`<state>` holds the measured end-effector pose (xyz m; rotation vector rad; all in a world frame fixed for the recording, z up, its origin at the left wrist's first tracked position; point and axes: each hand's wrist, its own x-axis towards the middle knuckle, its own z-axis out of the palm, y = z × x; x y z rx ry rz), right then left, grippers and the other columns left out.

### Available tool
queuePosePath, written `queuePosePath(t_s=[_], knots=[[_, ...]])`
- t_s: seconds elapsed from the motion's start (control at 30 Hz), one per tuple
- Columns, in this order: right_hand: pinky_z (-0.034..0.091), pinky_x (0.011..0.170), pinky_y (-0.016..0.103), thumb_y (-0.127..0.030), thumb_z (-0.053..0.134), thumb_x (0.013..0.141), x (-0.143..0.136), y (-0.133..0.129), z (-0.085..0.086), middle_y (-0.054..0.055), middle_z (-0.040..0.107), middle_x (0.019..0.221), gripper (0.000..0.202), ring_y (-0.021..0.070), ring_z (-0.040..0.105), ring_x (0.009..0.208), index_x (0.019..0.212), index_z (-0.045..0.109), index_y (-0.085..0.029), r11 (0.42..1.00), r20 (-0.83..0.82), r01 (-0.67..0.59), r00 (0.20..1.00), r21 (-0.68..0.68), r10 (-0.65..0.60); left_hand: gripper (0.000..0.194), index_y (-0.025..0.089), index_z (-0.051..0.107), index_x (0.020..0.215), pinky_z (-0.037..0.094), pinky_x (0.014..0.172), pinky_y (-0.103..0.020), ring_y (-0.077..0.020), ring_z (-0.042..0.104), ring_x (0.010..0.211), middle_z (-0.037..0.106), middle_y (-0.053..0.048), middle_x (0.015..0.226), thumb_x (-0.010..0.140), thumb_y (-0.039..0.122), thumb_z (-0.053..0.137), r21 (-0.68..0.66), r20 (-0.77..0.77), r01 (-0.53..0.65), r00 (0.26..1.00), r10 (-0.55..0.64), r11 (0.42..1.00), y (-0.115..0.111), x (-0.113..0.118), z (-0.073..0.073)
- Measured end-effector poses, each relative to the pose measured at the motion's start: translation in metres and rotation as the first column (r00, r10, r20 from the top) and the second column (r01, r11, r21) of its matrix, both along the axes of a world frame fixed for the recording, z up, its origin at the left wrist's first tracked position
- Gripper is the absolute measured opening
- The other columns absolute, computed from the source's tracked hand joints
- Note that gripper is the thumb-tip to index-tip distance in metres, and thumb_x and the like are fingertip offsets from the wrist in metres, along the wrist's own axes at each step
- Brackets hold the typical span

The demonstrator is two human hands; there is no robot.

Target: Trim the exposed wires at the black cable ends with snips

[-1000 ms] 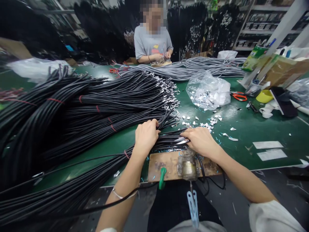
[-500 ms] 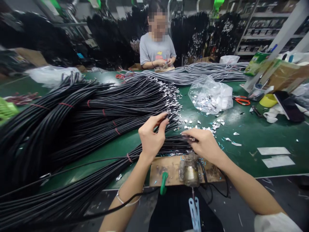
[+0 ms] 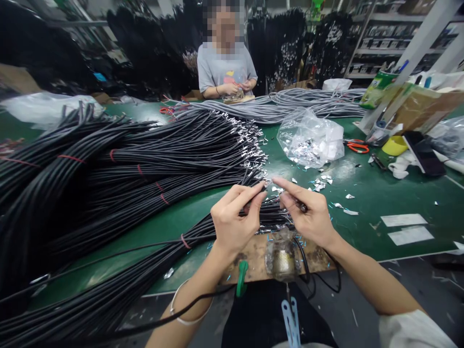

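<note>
My left hand (image 3: 237, 217) is closed in a pinch on the end of a black cable, its tip hidden among the fingers. Close beside it, my right hand (image 3: 308, 212) has its index finger stretched toward that tip, while the other fingers curl around a small dark tool whose kind I cannot make out. Beneath both hands lies a bundle of black cables (image 3: 203, 227), tied with a red band (image 3: 185, 241). Nearer me, a worn metallic device (image 3: 283, 258) sits on a wooden board (image 3: 253, 258), which a green clamp (image 3: 242, 278) overlaps.
Large tied bundles of black cables (image 3: 145, 169) with bare white ends fill the left. A clear plastic bag (image 3: 311, 140) holds scraps. Orange-handled scissors (image 3: 357, 146), a phone (image 3: 423, 152) and paper strips (image 3: 409, 234) lie to the right. Across the table sits a person (image 3: 227, 72) by grey cables (image 3: 290, 102).
My right hand has come up and left, close to my left fingertips, with its index finger now extended. My left hand has lowered slightly. The whole view has shifted a little.
</note>
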<state>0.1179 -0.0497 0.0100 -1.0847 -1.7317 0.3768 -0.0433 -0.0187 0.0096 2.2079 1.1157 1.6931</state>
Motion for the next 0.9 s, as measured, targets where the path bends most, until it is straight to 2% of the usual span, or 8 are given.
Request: queuePosePath(t_s=[0.07,0.17,0.23,0.4,0.7,0.77,0.83,0.9], knots=[[0.051,0.064,0.027,-0.021,0.055,0.087,0.0003,0.0007,0.0014,0.001,0.068,0.087,0.04,0.0111,0.059,0.063,0.127,0.054,-0.026,0.998,-0.007,0.033,0.999,-0.044,-0.033,0.015,0.017,0.071,0.091,0.048,0.057,-0.021,-0.0085,0.058,0.061,0.067,-0.002,0.075,0.078,0.017,0.065,-0.012,0.026,-0.016,1.0,0.016,1.0,-0.0008,0.0005,0.0007],[0.05,0.077,0.032,-0.032,0.059,0.085,-0.0004,0.0023,0.0043,0.004,0.066,0.1,0.045,0.0148,0.061,0.082,0.129,0.051,-0.025,0.997,0.021,0.056,0.998,-0.055,-0.055,0.009,0.016,0.071,0.084,0.048,0.055,-0.022,-0.0091,0.057,0.059,0.066,-0.001,0.071,0.075,0.018,0.068,-0.026,0.065,-0.03,0.997,0.032,0.999,-0.0014,0.0,0.0016],[0.048,0.081,0.033,-0.031,0.056,0.087,-0.0018,0.0029,0.0054,0.005,0.065,0.104,0.037,0.0159,0.059,0.09,0.123,0.057,-0.022,0.999,0.038,0.045,0.998,-0.016,-0.044,0.007,0.015,0.07,0.08,0.047,0.055,-0.022,-0.0094,0.057,0.059,0.066,-0.001,0.069,0.074,0.016,0.069,-0.015,0.084,-0.04,0.996,0.041,0.999,-0.0017,-0.0003,0.0018],[0.048,0.069,0.028,-0.027,0.055,0.088,-0.0051,0.0029,0.0049,0.004,0.067,0.087,0.023,0.0137,0.06,0.076,0.106,0.068,-0.019,0.999,-0.012,0.04,0.999,-0.017,-0.04,0.002,0.016,0.067,0.074,0.046,0.056,-0.023,-0.0098,0.057,0.059,0.066,0.0,0.067,0.074,0.015,0.069,0.027,0.085,-0.041,0.996,0.038,0.999,-0.0027,0.0012,0.0008],[0.047,0.067,0.027,-0.026,0.056,0.087,-0.0063,0.0027,0.0037,0.004,0.068,0.083,0.021,0.0133,0.06,0.073,0.102,0.07,-0.019,0.998,-0.02,0.059,0.998,-0.034,-0.06,0.002,0.016,0.066,0.074,0.045,0.055,-0.022,-0.0093,0.056,0.058,0.065,0.0,0.067,0.075,0.017,0.068,0.017,0.062,-0.048,0.997,0.046,0.999,-0.0048,0.0023,0.0001],[0.047,0.068,0.028,-0.025,0.057,0.087,-0.0064,0.0027,0.0047,0.004,0.069,0.083,0.02,0.0132,0.059,0.073,0.101,0.07,-0.018,0.997,-0.022,0.077,0.997,-0.015,-0.078,0.002,0.016,0.067,0.077,0.046,0.055,-0.021,-0.0088,0.056,0.057,0.064,0.0,0.067,0.077,0.018,0.066,-0.043,0.042,-0.011,0.999,0.013,0.999,-0.0041,0.0003,0.0016],[0.047,0.068,0.027,-0.023,0.057,0.087,-0.0057,0.0028,0.0064,0.003,0.069,0.082,0.02,0.0125,0.059,0.071,0.1,0.071,-0.018,0.998,-0.021,0.068,0.997,-0.004,-0.069,0.007,0.016,0.067,0.08,0.044,0.052,-0.02,-0.0075,0.054,0.052,0.061,0.001,0.062,0.081,0.02,0.061,-0.174,0.048,0.091,0.995,-0.084,0.981,-0.0025,-0.003,0.0038],[0.046,0.065,0.027,-0.023,0.057,0.087,-0.0045,0.0031,0.0081,0.003,0.069,0.079,0.019,0.0118,0.058,0.068,0.098,0.072,-0.019,0.999,-0.019,0.04,0.999,-0.012,-0.04,0.015,0.015,0.066,0.079,0.041,0.045,-0.019,-0.006,0.05,0.044,0.055,0.003,0.055,0.086,0.022,0.055,-0.331,0.12,0.243,0.969,-0.215,0.912,-0.0006,-0.0059,0.0061]])
